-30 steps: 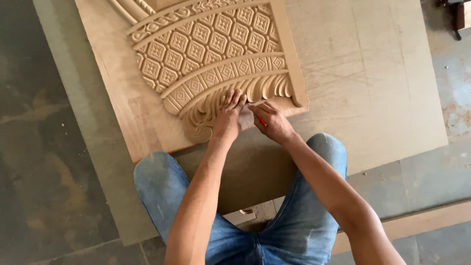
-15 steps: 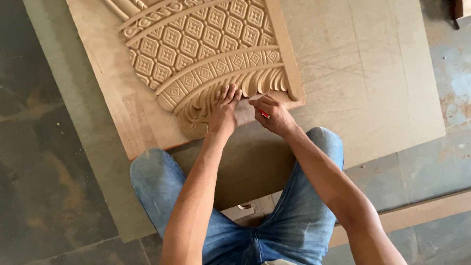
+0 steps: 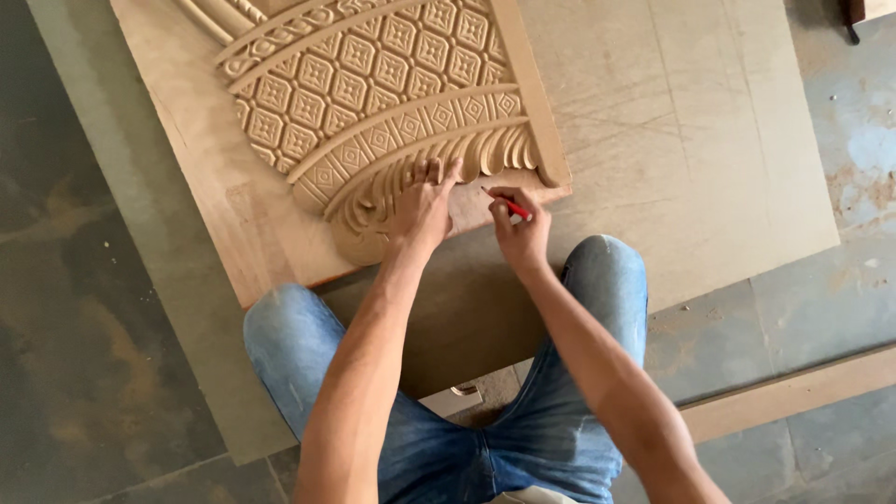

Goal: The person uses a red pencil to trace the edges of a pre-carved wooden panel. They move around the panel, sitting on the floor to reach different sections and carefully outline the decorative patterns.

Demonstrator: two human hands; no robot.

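Left hand (image 3: pixel 425 205) lay flat, fingers spread. Right hand (image 3: pixel 520 227) curled tight, fingers pinched. Both arms reached forward.

Dark stone floor (image 3: pixel 84 308), pale board sheet (image 3: pixel 709 140) — wooden strip (image 3: pixel 793 392)

**What we count**

We count two hands: our left hand (image 3: pixel 425 207) and our right hand (image 3: pixel 521 231). We see one red pencil (image 3: pixel 509 205), held in the right hand. There is one carved wooden panel (image 3: pixel 373 103), and it lies on one large flat board (image 3: pixel 709 140). On the panel we count two curved bands of diamond patterns and one row of leaf-like flutes. One wooden strip (image 3: pixel 793 392) lies on the floor (image 3: pixel 84 327). We count two knees in blue jeans (image 3: pixel 523 448).
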